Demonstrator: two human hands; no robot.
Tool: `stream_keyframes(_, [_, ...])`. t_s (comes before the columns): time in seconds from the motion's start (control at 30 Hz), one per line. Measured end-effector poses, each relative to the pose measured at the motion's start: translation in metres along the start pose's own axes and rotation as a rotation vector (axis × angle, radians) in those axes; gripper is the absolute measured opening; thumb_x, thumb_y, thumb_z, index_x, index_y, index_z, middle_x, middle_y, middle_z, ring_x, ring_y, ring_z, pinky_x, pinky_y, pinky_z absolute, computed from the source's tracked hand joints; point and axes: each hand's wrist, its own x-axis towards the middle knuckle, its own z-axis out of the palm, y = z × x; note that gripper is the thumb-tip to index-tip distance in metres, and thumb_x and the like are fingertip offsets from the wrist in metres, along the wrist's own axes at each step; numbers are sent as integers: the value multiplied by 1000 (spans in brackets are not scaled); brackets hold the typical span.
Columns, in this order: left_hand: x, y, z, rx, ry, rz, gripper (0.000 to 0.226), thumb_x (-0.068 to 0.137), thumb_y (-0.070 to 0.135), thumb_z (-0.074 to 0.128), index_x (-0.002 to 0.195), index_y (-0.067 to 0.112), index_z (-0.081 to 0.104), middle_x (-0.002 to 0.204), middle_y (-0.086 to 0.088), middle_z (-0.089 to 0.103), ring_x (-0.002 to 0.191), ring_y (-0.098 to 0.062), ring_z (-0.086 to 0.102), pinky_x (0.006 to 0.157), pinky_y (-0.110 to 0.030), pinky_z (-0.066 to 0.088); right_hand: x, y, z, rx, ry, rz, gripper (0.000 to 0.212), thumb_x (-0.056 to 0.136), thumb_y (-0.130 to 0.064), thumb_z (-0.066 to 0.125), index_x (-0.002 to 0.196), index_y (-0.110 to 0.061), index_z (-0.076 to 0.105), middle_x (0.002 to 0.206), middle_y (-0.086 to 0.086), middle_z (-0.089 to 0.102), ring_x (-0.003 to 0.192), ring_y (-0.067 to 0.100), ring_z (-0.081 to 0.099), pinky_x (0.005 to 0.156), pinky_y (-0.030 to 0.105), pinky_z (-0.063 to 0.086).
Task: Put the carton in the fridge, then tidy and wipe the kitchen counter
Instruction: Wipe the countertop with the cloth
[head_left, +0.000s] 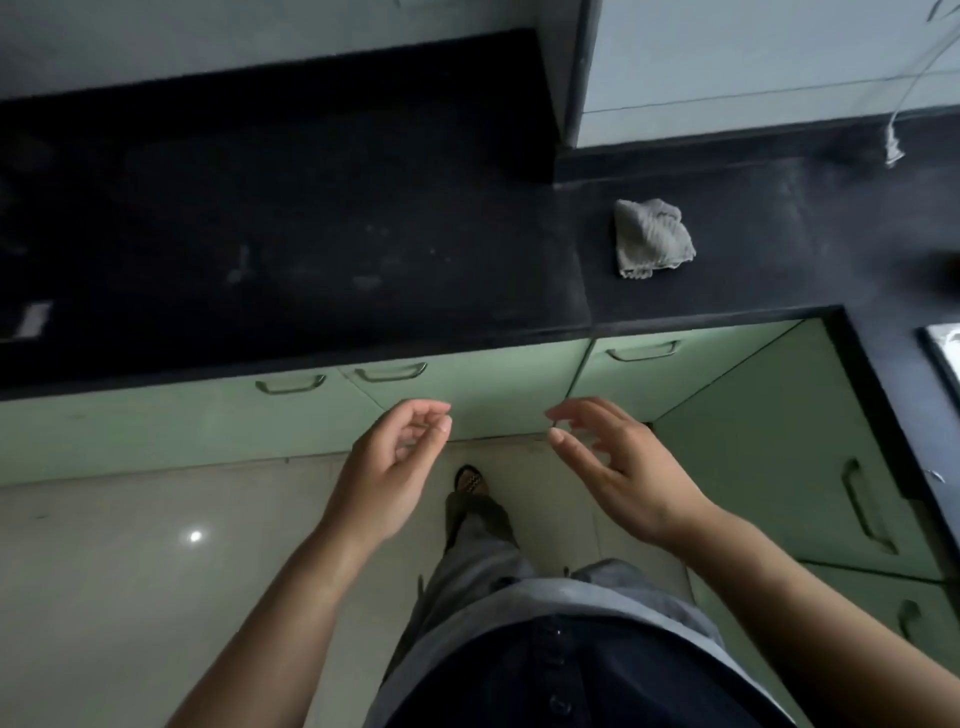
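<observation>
A crumpled grey cloth (652, 239) lies on the black kitchen counter (337, 249), to the right of its middle. My left hand (392, 467) and my right hand (621, 467) hover side by side in front of the counter's edge, below the cloth and apart from it. Both hands hold nothing; their fingers are loosely curled. No carton and no fridge are in view.
Light green cabinet doors (467, 395) with metal handles run under the counter, which turns a corner at the right. A sink's edge (943, 353) shows at far right. A white cord (894, 140) hangs at the back right. Beige tiled floor (130, 571) lies below.
</observation>
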Motion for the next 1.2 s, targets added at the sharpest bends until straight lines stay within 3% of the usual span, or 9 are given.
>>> stream_keyframes(0.1, [63,16,-1,150,-122,45,23,91,38,52,109,27,60,108,18,60,100,6,53,83,-15,40,46,-3,-21,-10,89,43,52,84,-60,38,118,-25,54,120,-11,54,108,4,52,87,25,46])
stream_keyframes(0.23, [137,27,9,406,-307,95,31,90,42,52,117,26,56,119,12,52,113,-5,47,91,-25,41,99,-2,-53,-47,196,85,59,82,-61,38,121,-20,53,119,-9,53,104,2,52,85,18,40])
stream_keyframes(0.5, [232,52,48,619,-228,234,42,90,43,48,124,20,54,130,0,50,119,-22,47,94,-41,44,180,23,-106,-168,219,137,53,86,-53,42,123,-16,52,126,-2,50,112,12,46,83,12,28])
stream_keyframes(0.6, [251,64,69,744,-245,267,46,90,42,49,131,21,48,136,1,46,124,-20,43,97,-39,42,214,48,-122,-289,201,173,48,88,-45,49,126,-16,50,133,3,45,120,21,41,96,30,35])
stream_keyframes(0.67, [261,71,84,796,-233,269,48,90,43,48,134,24,45,140,2,43,127,-20,40,99,-39,41,234,70,-130,-431,178,264,51,88,-48,47,129,-18,45,141,5,35,129,26,30,101,45,33])
stream_keyframes(0.73, [271,72,99,811,-204,229,50,91,42,47,138,25,40,146,0,36,134,-19,33,105,-38,36,251,92,-136,-532,140,344,56,88,-52,45,134,-21,36,147,6,23,134,28,18,103,51,29])
stream_keyframes(0.83, [278,62,123,825,-219,141,58,92,42,44,145,28,26,156,-2,19,143,-22,15,114,-39,24,265,111,-134,-530,88,389,61,88,-50,45,140,-22,28,151,7,12,136,29,11,102,53,30])
stream_keyframes(0.97, [273,48,148,890,-204,84,64,93,45,40,148,30,11,159,-3,0,146,-23,2,116,-47,16,264,123,-125,-577,26,266,62,89,-49,44,141,-22,24,148,6,19,134,28,15,99,50,35])
stream_keyframes(1.2, [268,45,155,877,-141,81,62,94,45,37,148,30,11,160,-2,-1,146,-23,-2,116,-47,11,236,141,-139,-587,-79,107,64,91,-45,45,146,-25,19,149,7,24,135,30,17,97,50,36])
